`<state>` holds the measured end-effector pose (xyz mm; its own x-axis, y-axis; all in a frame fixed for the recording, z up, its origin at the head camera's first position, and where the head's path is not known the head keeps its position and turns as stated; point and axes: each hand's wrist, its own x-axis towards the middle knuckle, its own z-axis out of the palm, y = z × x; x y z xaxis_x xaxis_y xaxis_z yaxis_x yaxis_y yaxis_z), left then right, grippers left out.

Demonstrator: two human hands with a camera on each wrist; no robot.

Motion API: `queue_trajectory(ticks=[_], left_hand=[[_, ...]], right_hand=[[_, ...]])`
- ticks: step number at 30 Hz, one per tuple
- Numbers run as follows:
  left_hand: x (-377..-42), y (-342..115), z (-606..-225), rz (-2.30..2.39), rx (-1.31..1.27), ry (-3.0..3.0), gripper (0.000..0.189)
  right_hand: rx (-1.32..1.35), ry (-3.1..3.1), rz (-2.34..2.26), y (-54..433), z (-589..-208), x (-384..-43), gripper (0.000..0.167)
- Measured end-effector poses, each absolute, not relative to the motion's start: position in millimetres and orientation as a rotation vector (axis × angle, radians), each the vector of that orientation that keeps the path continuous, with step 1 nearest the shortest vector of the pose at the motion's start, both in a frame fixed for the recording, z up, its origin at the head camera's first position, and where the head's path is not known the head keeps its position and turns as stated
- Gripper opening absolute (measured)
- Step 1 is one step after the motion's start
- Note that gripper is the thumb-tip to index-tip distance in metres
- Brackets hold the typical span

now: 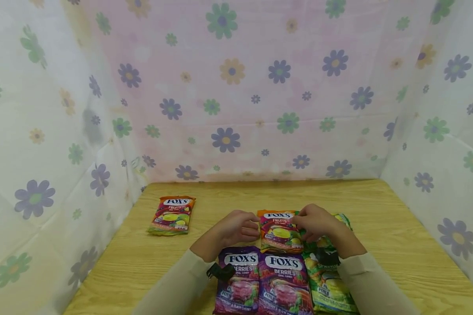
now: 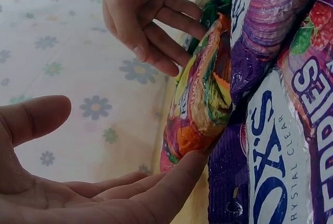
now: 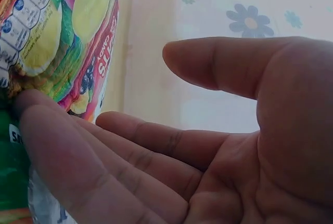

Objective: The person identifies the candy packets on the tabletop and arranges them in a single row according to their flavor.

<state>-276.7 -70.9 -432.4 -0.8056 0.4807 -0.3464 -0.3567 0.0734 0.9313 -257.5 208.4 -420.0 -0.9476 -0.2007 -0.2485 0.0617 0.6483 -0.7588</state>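
A red-and-orange Fox's Fruits candy bag (image 1: 280,236) lies in the middle, between my two hands. My left hand (image 1: 236,228) is at its left edge; in the left wrist view its straight fingers (image 2: 171,185) reach the bag's side, thumb spread away. At the right edge is my right hand (image 1: 319,224), its extended fingers (image 3: 62,151) against the bag and its thumb held apart in the right wrist view. Two purple Berries candy bags (image 1: 242,280) lie side by side just in front. A green candy bag (image 1: 333,288) lies beside them, partly under my right wrist.
Another Fruits candy bag (image 1: 172,216) lies alone at the table's back left. Part of another green bag (image 1: 344,220) shows behind my right hand. Flower-patterned cloth (image 1: 260,87) encloses the wooden table (image 1: 220,192) at the back and both sides.
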Motion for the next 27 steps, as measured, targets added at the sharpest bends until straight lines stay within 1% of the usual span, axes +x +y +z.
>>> queue_trajectory(ticks=[13,21,27], left_hand=[[-280,-75,-436,1.762,0.131,1.819,0.055],[-282,-80,-439,1.73,0.113,1.816,0.054],[-282,-80,-439,1.616,0.151,1.906,0.048]], right_hand=[[-0.138,2.488,-1.315,205,-423,-260,0.037],[-0.032,2.545,-1.288,203,-424,-260,0.036],[0.005,2.56,-1.241,202,-428,-259,0.033]])
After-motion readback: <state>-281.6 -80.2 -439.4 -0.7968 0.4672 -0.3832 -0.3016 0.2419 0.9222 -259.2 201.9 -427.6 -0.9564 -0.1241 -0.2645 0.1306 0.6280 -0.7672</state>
